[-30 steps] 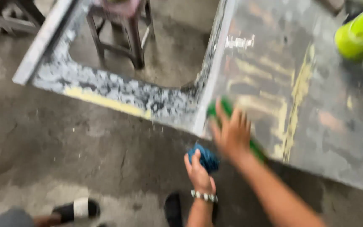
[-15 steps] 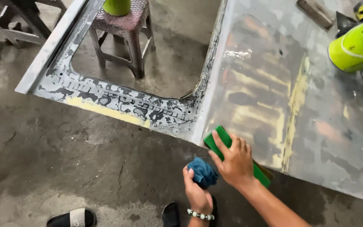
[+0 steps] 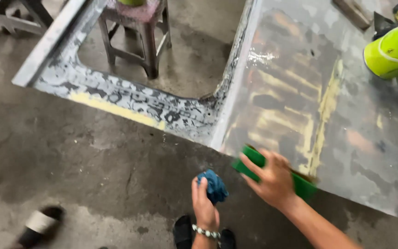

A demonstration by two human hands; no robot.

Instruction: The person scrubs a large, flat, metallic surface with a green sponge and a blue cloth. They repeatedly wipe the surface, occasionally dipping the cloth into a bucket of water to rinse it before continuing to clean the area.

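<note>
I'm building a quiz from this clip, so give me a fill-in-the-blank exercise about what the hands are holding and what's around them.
1. The right hand presses a ____ sanding block on the metal panel.
2. The left hand grips a crumpled ____ rag.
3. The left wrist wears a beaded ____.
4. Seen through the panel's opening, a plastic ____ stands on the concrete floor.

Missing words: green; blue; bracelet; stool

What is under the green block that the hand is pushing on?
Under the flat green block lies the worn grey metal panel, streaked yellow. The right hand covers the block's middle; the patch directly beneath is hidden.
</note>
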